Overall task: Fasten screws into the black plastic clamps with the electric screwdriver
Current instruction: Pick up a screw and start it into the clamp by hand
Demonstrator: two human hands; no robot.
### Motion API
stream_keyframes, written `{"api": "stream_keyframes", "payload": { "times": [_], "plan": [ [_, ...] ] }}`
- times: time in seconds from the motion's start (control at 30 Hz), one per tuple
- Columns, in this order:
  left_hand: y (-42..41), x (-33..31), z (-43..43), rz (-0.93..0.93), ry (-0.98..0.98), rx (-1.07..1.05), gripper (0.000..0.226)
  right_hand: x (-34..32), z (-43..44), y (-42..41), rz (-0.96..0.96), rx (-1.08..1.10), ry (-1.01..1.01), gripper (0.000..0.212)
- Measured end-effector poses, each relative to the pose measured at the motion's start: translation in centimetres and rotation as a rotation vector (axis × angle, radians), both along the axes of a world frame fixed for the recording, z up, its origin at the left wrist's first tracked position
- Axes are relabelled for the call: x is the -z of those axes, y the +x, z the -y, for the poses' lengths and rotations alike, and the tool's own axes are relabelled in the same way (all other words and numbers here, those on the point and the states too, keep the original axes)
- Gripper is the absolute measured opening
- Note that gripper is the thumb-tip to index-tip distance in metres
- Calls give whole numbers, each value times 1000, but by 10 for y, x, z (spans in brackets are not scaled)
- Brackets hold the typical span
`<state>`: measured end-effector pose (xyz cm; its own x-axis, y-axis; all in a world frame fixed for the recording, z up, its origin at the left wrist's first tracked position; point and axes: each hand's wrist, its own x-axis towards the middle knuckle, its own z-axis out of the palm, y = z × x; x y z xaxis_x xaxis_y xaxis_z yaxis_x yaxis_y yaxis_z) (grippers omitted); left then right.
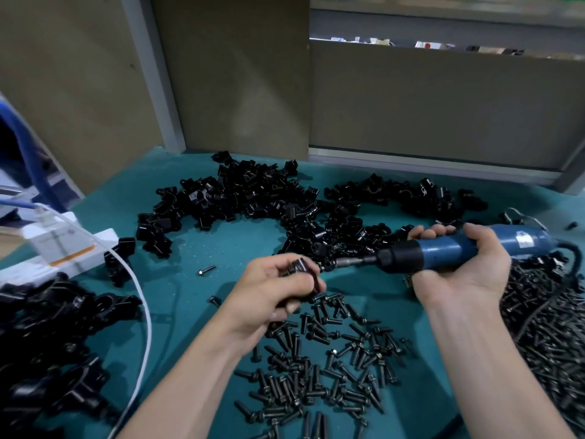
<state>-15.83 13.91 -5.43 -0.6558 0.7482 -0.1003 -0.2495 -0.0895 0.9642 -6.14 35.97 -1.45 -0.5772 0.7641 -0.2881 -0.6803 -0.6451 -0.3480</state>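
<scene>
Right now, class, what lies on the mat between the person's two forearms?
Loose black screws, scattered over the teal mat; the head view shows it plainly.

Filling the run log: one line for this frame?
left hand holds black clamp | right hand grips electric screwdriver, bit toward clamp | screws loose on teal mat

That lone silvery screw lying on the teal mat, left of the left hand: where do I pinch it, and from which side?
Pinch the silvery screw across its shank, just behind the head, coming straight down from above. It lies flat and alone on the teal mat, so both long sides look open to a pinch, while its small ends offer little hold.
</scene>
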Motion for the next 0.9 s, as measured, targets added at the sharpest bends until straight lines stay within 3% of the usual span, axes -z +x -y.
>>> {"api": "stream_keyframes", "payload": {
  "times": [0.07,0.2,0.43,0.53,0.63,0.73,0.8,0.9],
  "plan": [
    [0,2,-3,107,85,-109,15,4,5,-4,72,-12,-2,25],
    [1,5,-7,139,149,-222,44,16,14,-16,297,-46,57,51],
    [-2,6,-7,150,156,-206,49,30,15,-21,896,-214,564,26],
    [-1,7,-8,123,165,-233,60,30,8,-11,1220,-265,852,36],
    [-2,7,-9,121,188,-274,56,24,3,-4,1420,-378,1092,56],
    [-3,7,-10,108,193,-313,49,13,-1,0,1510,-489,1244,60],
    [-3,8,-9,93,181,-327,41,7,0,0,1589,-578,1333,56],
    [-3,9,-8,55,144,-329,28,-4,7,0,1770,-642,1664,35]
  ]
}}
